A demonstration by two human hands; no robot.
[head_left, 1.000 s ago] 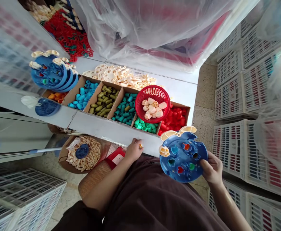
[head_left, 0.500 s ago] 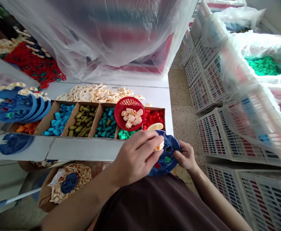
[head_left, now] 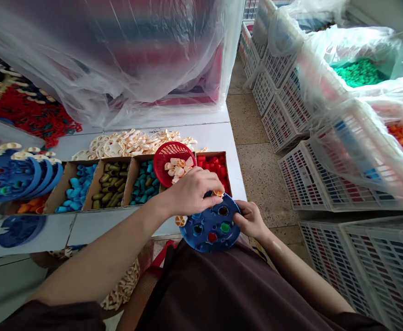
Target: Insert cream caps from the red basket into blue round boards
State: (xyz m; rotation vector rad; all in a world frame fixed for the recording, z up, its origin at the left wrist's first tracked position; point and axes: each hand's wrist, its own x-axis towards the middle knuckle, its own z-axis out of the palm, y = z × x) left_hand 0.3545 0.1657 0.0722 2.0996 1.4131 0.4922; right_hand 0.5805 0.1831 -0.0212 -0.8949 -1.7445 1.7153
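A round blue plastic disc with shaped holes, some filled with coloured pieces, rests against my lap. My right hand grips its right edge. My left hand lies over the disc's top edge, fingers curled and pinched on a small orange piece. A cream part sticks out at the disc's left rim. Just beyond the hands, a red basket holds cream pieces, above cardboard compartments of red, teal, olive and blue caps.
Finished blue discs are stacked at the left, with one more blue disc on the white table. Cream flat parts lie behind the boxes. Plastic-wrapped goods stand behind; white crates line the floor at the right.
The view has swung right. The blue disc has come down toward my lap. My left hand has shifted along the disc's top edge from the cream part to the orange piece.
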